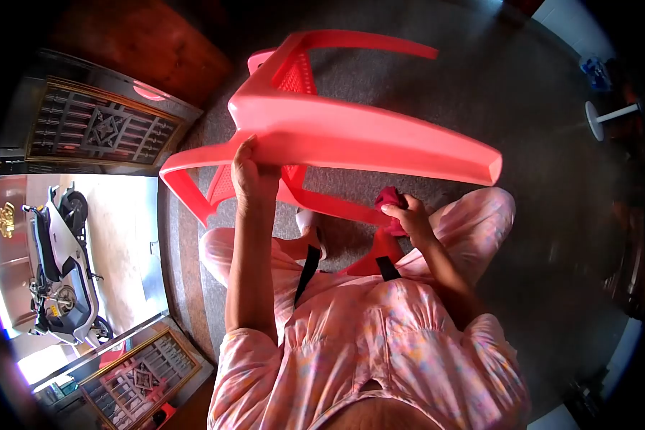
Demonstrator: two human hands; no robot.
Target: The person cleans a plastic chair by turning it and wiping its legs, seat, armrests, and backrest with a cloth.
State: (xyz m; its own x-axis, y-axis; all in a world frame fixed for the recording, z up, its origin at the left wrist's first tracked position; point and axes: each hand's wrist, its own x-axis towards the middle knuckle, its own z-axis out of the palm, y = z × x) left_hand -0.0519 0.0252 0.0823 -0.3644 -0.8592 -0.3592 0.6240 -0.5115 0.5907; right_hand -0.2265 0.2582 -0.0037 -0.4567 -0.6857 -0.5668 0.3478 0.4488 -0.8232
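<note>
A pink plastic chair (365,136) lies tipped over in front of me, its legs pointing to the right. My left hand (254,175) grips the chair near the base of a leg, fingers wrapped over its edge. On the right, my right hand (408,215) is closed on a dark red cloth (390,204), which is against the end of the chair's lower leg. Part of the chair's perforated surface shows behind my left hand.
A scooter (64,265) stands beyond a bright doorway at the left. Framed grille panels (104,125) flank that doorway. At the upper right are a white round-based object (595,120) and a blue item (596,74). Grey floor (537,236) surrounds me.
</note>
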